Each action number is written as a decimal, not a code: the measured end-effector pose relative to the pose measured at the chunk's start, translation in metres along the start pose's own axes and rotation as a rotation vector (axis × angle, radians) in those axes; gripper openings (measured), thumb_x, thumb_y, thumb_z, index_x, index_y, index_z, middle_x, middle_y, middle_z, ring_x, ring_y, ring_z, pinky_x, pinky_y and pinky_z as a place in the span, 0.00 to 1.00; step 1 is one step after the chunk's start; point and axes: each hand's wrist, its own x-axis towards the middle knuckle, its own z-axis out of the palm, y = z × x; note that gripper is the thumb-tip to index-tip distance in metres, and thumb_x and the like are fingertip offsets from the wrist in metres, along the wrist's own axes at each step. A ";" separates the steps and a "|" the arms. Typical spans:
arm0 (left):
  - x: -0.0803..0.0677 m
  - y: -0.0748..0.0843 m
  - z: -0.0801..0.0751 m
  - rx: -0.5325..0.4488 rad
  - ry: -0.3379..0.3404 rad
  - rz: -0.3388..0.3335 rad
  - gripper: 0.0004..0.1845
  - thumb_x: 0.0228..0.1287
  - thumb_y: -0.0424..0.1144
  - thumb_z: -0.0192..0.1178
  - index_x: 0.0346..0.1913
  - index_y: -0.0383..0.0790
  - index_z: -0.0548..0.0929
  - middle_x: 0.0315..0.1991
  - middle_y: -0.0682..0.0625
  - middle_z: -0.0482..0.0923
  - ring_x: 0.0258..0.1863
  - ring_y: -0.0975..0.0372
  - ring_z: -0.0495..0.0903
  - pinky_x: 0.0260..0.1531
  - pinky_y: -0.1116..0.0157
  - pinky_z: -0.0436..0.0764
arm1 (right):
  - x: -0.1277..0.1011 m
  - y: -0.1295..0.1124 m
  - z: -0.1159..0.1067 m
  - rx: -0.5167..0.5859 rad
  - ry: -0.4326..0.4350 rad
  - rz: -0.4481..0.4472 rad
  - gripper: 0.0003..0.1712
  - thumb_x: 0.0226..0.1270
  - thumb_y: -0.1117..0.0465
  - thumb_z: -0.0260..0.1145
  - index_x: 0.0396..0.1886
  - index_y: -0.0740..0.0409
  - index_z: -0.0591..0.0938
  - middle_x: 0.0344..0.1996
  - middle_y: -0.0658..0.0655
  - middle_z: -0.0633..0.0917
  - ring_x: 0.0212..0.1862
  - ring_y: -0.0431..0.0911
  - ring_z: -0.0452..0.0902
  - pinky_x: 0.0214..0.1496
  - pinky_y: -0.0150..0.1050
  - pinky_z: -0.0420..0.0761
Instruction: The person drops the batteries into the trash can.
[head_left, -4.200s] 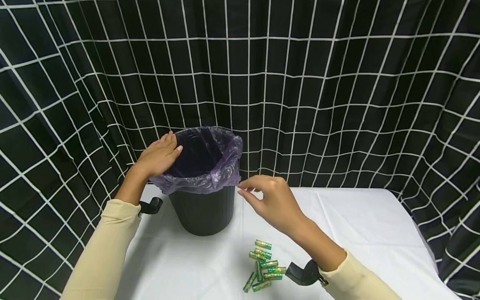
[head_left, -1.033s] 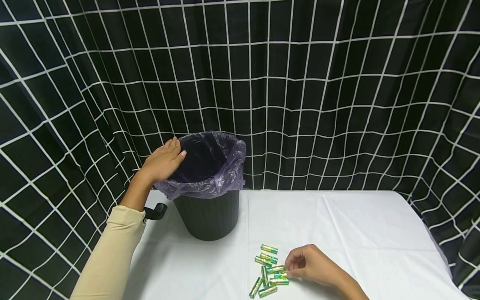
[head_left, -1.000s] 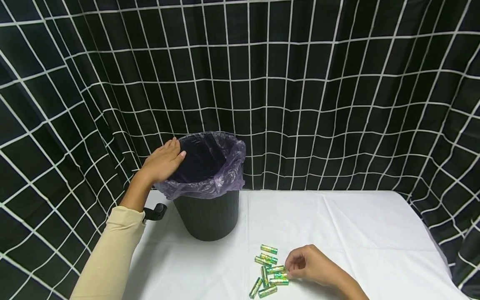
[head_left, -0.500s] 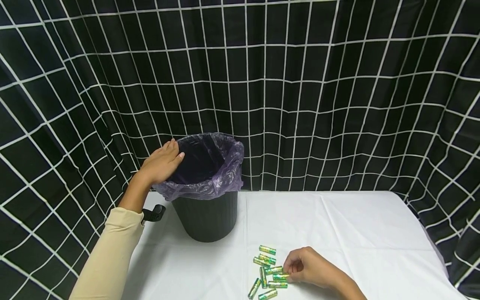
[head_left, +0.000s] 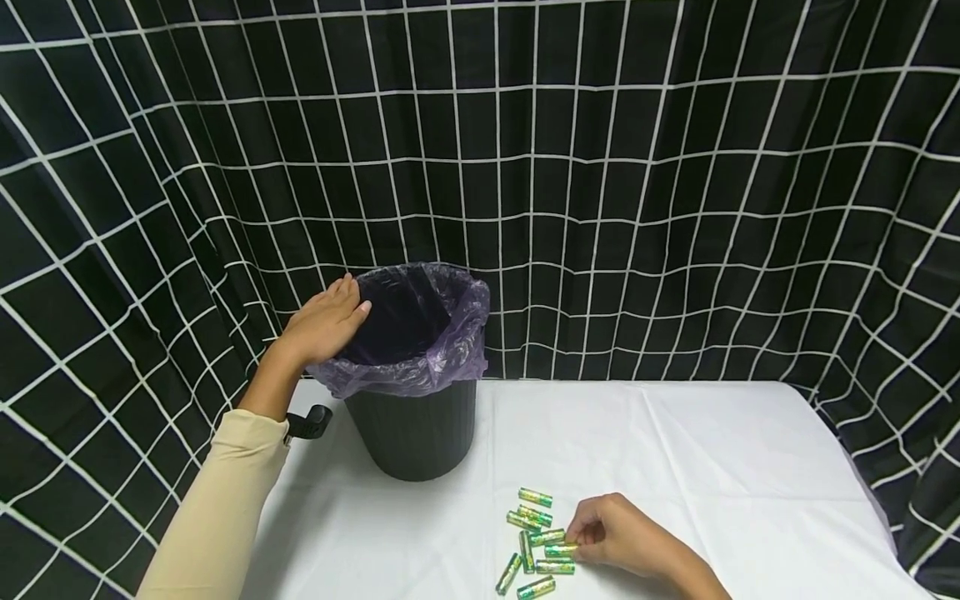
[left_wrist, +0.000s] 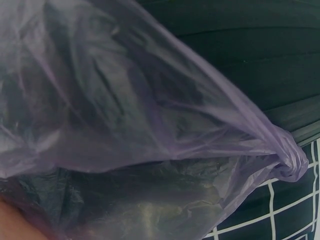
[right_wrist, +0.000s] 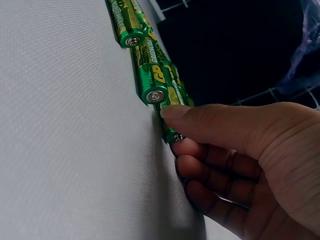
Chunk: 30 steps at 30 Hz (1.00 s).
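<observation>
pickup step: right hand [head_left: 611, 533] pinched, it seemed, one battery [head_left: 561, 550] beside the bin [head_left: 412, 425] (left hand [head_left: 322, 321] flat on its rim); next needed a clean lift.

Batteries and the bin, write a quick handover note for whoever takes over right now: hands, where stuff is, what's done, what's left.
Left hand: rests flat on the rim of the black bin, on its purple liner, steadying it.
Right hand: down on the white tablecloth, thumb and fingers pinching one green battery at the edge of the pile; not lifted yet.
Batteries: seven green cells visible in a loose cluster in front of the bin, right of centre.
Done: bin lined and held. What is inside it cannot be seen.
Left, likely: lift the pinched cell, drop it in the bin, then the rest.
</observation>
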 end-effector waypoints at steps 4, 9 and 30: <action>0.001 0.001 -0.001 -0.002 0.003 -0.004 0.36 0.84 0.50 0.27 0.77 0.21 0.42 0.80 0.30 0.35 0.80 0.41 0.35 0.77 0.46 0.39 | -0.002 -0.001 -0.002 -0.006 0.002 -0.001 0.05 0.56 0.63 0.78 0.32 0.51 0.89 0.25 0.44 0.83 0.28 0.35 0.74 0.31 0.31 0.79; 0.000 0.002 0.001 -0.020 -0.002 -0.006 0.36 0.84 0.50 0.27 0.77 0.21 0.42 0.80 0.30 0.35 0.80 0.41 0.35 0.77 0.46 0.39 | -0.005 0.002 -0.004 -0.006 -0.003 -0.016 0.04 0.58 0.62 0.78 0.32 0.51 0.89 0.25 0.43 0.83 0.27 0.35 0.75 0.31 0.31 0.79; 0.002 0.001 0.001 -0.025 0.004 0.001 0.36 0.84 0.50 0.26 0.77 0.22 0.41 0.80 0.30 0.34 0.80 0.41 0.35 0.77 0.46 0.38 | -0.006 -0.003 -0.008 0.002 0.009 -0.039 0.05 0.58 0.67 0.76 0.32 0.53 0.91 0.27 0.43 0.88 0.28 0.35 0.80 0.32 0.32 0.83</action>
